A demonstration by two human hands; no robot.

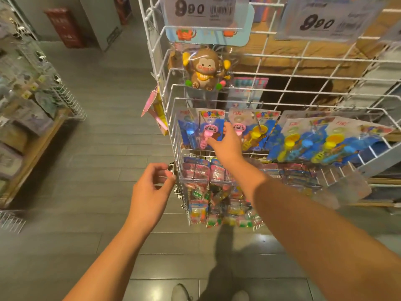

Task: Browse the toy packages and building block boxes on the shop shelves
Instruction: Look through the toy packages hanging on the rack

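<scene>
Head view, near to far. Two shoes (182,293) stand on the grey plank floor (97,148) at the lower edge. The left hand (149,190) hovers just beside the corner of the white wire rack (173,135), fingers loosely curled and holding nothing. In the lowest basket (258,224), small bagged toys (217,205) lie packed together behind the wires. The right forearm crosses in front of this basket and hides part of its contents. The right hand (227,142) reaches into the middle basket, its fingers partly spread on a blister-carded toy package (201,129) holding blue and pink pieces; whether it pinches the card cannot be told. Similar carded packages (314,144) lean to the right. Above hangs a bagged monkey toy (204,68), beneath two price tags (201,9) reading 990. Far left, a wooden shelf (36,148) carries blurred boxes (28,118).
</scene>
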